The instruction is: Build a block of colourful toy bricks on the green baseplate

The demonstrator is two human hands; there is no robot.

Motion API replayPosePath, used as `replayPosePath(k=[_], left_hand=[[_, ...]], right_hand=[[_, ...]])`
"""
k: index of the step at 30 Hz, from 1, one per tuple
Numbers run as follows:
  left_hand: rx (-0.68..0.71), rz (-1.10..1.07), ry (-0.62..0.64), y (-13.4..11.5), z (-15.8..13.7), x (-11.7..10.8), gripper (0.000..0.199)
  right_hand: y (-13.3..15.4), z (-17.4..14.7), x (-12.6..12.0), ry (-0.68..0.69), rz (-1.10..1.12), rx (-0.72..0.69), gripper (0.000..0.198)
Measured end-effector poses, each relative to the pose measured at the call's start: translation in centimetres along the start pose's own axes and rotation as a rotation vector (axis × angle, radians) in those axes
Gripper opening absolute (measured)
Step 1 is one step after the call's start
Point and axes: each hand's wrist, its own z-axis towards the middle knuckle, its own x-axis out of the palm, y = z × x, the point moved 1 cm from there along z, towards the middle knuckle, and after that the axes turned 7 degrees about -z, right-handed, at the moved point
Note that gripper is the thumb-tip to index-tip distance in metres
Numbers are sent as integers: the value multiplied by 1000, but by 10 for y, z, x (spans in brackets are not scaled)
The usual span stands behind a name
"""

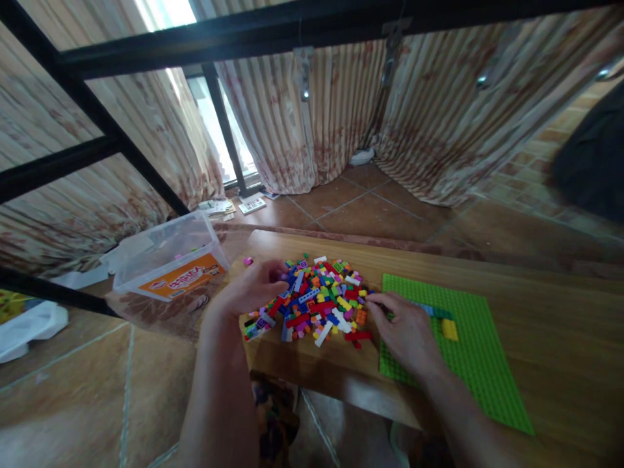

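The heap of small, glossy, multicoloured plastic building bricks lies at the centre of the frame, on the brown wooden table. At its left edge, your left hand is half curled; at its right edge, your right hand has its fingertips drawn together. You cannot tell whether either grips a brick. Each brick should feel light, stiff and hard to break, though its smooth sides may slip; pinch opposite side walls, and take long ones near the middle. Right of centre, the flat green studded baseplate bears a rectangular yellow plastic brick; the plate looks thin, so hold it by its rim.
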Motion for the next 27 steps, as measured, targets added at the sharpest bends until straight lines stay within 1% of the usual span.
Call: replayPosePath(k=[2, 3, 6, 8, 11, 15, 18, 21, 24, 27], left_hand=[[93, -170, 67, -5, 4, 9, 28], [120, -221, 100, -7, 8, 16, 27], [183, -270, 209, -14, 19, 37, 20], [211, -260, 239, -18, 26, 49, 16], [216, -237, 213, -24, 31, 60, 15], [195, -268, 157, -31, 34, 68, 25], [190, -242, 111, -37, 34, 75, 25], [166, -294, 132, -43, 35, 85, 20], [144, -342, 159, -46, 36, 93, 19], [179, -337, 155, -46, 37, 94, 19]], right_hand=[[2, 0, 0, -9, 26, 4, 24], [2, 0, 0, -14, 43, 7, 23], [5, 0, 1, -11, 100, 18, 21], [8, 0, 1, 7, 140, 29, 20], [11, 0, 1, 49, 195, 56, 19], [16, 0, 2, 99, 225, 63, 22], [20, -1, 4, 122, 244, 91, 34], [23, -1, 8, 120, 297, 158, 45], [23, 0, 11, 90, 366, 213, 39], [19, 0, 12, 48, 485, 258, 34]])
